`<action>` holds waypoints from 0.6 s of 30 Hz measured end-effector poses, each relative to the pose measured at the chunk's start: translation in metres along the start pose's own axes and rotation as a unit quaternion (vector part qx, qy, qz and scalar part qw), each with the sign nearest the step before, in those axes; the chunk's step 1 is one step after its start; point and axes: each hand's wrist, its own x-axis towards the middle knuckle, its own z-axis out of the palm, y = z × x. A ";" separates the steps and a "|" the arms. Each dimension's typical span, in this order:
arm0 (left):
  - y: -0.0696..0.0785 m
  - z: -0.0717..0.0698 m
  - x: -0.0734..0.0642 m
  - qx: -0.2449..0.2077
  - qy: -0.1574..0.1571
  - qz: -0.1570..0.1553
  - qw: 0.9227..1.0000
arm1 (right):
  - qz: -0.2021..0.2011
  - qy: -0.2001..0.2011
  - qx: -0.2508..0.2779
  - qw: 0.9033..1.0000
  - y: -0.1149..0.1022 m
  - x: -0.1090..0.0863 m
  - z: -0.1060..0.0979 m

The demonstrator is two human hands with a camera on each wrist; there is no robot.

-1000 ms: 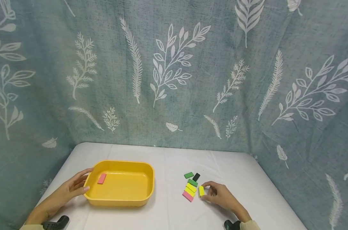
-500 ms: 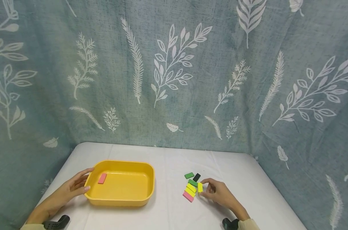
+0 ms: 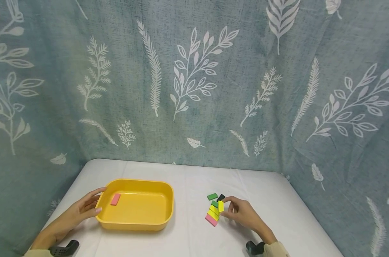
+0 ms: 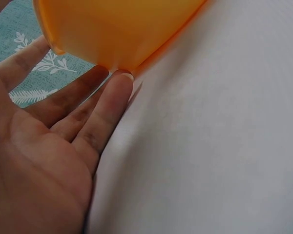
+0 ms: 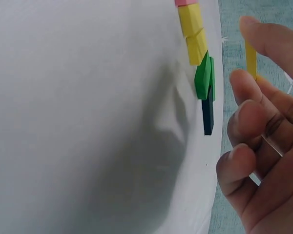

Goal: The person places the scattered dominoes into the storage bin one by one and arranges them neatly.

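My right hand pinches a yellow block on end between thumb and fingertips. In the right wrist view the block appears edge-on, raised off the white table. Just left of that hand lies a line of small flat blocks: a pink block, two yellow ones, a green block, a black block and another green block. My left hand rests its fingertips against the left side of a yellow tray, fingers loosely extended. Inside the tray lies one salmon-pink block.
A white cloth covers the table. Green-blue curtains with white leaf prints hang behind it and at both sides. Dark straps sit on both wrists.
The right hand has lifted the yellow block and carried it slightly left and up, so it now overlaps the line of blocks in the head view. The left hand and tray stay put.
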 end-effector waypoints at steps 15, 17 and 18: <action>-0.001 0.002 0.000 -0.008 0.005 -0.001 1.000 | -0.048 0.002 0.004 0.999 -0.014 0.013 0.005; -0.001 0.002 -0.001 -0.007 0.006 -0.002 1.000 | -0.047 0.003 0.004 0.999 -0.017 0.015 0.006; -0.001 0.002 -0.001 -0.005 0.007 -0.002 1.000 | -0.047 0.003 0.004 0.999 -0.019 0.016 0.007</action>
